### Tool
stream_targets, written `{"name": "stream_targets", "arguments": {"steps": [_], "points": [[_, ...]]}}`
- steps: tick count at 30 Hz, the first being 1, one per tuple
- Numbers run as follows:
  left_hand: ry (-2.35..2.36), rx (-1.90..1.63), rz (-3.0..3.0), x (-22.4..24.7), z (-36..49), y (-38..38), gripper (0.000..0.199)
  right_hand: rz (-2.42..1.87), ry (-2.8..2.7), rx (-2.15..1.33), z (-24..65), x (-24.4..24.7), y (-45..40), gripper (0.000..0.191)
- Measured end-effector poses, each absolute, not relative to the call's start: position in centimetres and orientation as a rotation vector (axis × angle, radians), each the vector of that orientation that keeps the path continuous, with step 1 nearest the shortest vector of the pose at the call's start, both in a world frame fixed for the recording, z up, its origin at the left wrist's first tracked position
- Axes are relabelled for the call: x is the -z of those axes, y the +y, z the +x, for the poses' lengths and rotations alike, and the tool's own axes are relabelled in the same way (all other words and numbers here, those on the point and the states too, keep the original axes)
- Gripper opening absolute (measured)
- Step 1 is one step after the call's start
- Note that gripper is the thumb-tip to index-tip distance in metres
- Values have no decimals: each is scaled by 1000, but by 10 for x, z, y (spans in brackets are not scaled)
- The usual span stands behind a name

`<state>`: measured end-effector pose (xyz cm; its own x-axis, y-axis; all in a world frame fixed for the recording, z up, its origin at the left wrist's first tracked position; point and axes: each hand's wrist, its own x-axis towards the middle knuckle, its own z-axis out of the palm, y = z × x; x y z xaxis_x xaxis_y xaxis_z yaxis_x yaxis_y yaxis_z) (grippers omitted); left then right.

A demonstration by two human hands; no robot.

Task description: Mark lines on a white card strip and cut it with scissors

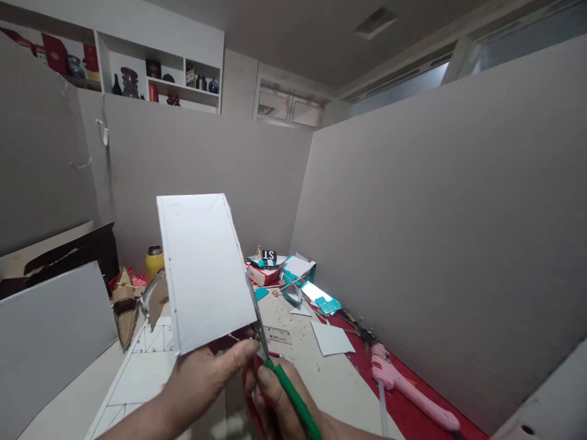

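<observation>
A white cardboard piece (206, 269) stands raised and slightly tilted above the table. My left hand (206, 373) grips it at its lower edge, thumb toward the right. Closed around green-handled scissors (288, 391) is my right hand (279, 391), just right of the left one. The scissor blades point up along the cardboard's lower right edge; whether they have cut into it cannot be made out. Beneath the hands, a ruler (277, 335) lies on the table.
A pink glue gun (413, 391) rests on red cloth (367, 366) at the right. White scrap (332, 338) and teal pieces (328, 304) lie farther back. At the left are a yellow bottle (154, 263), a cardboard boat (125, 311), a drawn sheet (142, 379) and a grey-white board (55, 342).
</observation>
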<state>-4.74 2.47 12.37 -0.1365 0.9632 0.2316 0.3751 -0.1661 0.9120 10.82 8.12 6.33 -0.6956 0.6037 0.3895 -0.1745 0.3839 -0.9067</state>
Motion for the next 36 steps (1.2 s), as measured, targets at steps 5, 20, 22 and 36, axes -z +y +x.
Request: {"name": "stream_targets", "arguments": {"steps": [5, 20, 22, 36], "points": [[1066, -738, 1834, -150, -117, 33, 48, -506, -1802, -1357, 110, -64, 99, 56], [1077, -1718, 939, -164, -88, 31, 51, -332, -1971, -1281, 112, -85, 83, 54], [1087, -1750, 947, -163, -88, 29, 54, -290, -1973, -1255, 112, -86, 82, 52], [1054, -1703, 900, -167, -82, 19, 73, -230, -2031, -1228, 117, -85, 90, 52]]}}
